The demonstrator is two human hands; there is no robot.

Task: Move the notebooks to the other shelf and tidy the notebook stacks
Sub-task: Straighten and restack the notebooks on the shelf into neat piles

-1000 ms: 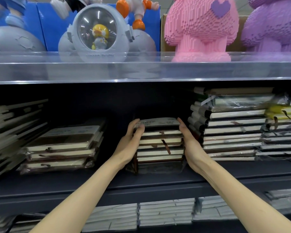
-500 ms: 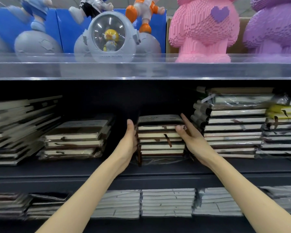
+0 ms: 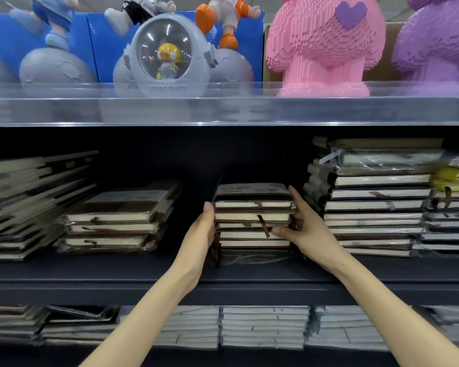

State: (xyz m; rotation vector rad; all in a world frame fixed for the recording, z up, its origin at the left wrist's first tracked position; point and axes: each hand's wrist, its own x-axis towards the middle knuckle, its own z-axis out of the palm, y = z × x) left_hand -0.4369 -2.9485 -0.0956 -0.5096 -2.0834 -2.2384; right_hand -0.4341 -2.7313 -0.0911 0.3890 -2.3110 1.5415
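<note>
A small stack of dark-covered notebooks (image 3: 252, 215) with cream page edges and brown ribbons stands mid-shelf on the dark middle shelf (image 3: 143, 274). My left hand (image 3: 200, 231) lies flat against the stack's left side, fingers straight. My right hand (image 3: 302, 223) is on the stack's right side, thumb across the front page edges and fingers along the side. Another low stack (image 3: 117, 221) lies to the left, and a tall stack (image 3: 371, 197) stands to the right.
A slanting pile of notebooks (image 3: 24, 205) fills the far left, and yellow-edged ones (image 3: 451, 207) the far right. White notebooks (image 3: 263, 327) line the lower shelf. Above, behind a clear rail (image 3: 223, 107), stand an astronaut globe toy (image 3: 167, 51) and a pink brick figure (image 3: 323, 46).
Both hands slid down the sides of the middle stack. My left hand came off the top front corner and flattened on the left side; my right thumb moved onto the front edges.
</note>
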